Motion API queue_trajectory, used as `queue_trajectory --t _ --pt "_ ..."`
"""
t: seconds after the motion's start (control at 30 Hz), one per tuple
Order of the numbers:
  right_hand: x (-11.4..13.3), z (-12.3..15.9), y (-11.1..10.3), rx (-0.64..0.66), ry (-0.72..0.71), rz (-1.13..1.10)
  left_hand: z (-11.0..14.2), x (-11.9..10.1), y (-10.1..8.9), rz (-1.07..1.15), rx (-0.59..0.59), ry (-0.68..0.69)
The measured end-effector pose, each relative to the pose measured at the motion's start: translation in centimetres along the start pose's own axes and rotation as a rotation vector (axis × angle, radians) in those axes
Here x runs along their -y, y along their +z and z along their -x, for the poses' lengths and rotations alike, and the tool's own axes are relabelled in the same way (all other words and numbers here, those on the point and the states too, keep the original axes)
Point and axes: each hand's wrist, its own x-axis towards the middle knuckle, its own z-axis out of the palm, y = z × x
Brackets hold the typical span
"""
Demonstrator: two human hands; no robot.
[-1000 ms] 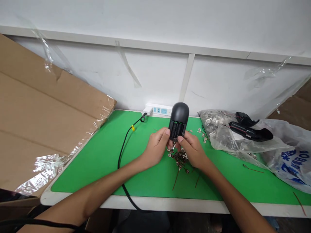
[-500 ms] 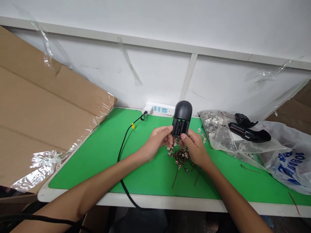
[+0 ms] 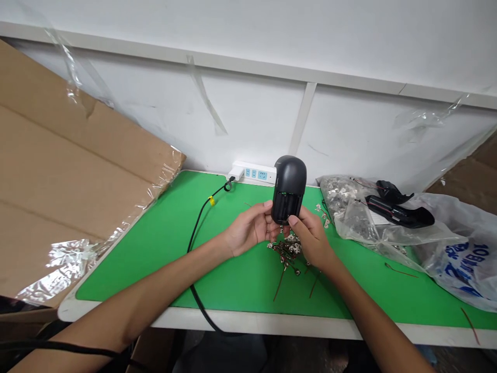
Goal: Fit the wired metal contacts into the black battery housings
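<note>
A dark grey rounded plastic housing [image 3: 290, 178] is held upright over the table, its recessed battery compartment facing me. My right hand [image 3: 313, 235] grips its lower right corner, thumb pressed on the front edge. My left hand [image 3: 252, 224] is at the lower left side, thumb at the edge and fingers curled partly behind it. A small metal piece shows just below the housing's bottom edge, between the hands. Under them lies a pile of small metal contacts [image 3: 287, 251] with thin dark red wires.
Behind the housing, a white power strip [image 3: 254, 173] holds a plug with a black cable [image 3: 198, 223] running to the front edge. At right, clear plastic bags [image 3: 349, 217] bear black plastic shells [image 3: 399, 212]. Cardboard [image 3: 77, 166] leans at left on the green table mat [image 3: 155, 254].
The housing has come slightly nearer and turned a little, so its compartment looks darker. My left hand's fingers have shifted slightly down and left along it.
</note>
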Motion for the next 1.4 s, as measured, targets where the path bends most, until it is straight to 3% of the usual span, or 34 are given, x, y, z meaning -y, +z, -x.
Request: queue_trajectory --t 0.6,1.13,1.23,1.4 --pt "0.3 -0.1 -0.1 -0.005 -0.004 0.031 -0.2 0.2 -0.3 -0.06 -0.017 0.03" --pt "0.2 -0.3 -0.2 -0.018 0.043 -0.035 -0.3 0.3 -0.3 0.027 -0.013 0.011" --pt "0.4 -0.6 0.1 -0.02 0.129 -0.264 -0.2 0.1 -0.2 -0.004 -0.001 0.026" --pt "1.5 -1.2 -0.3 0.035 0.358 -1.03 0.4 -0.4 0.5 -0.072 0.059 0.157"
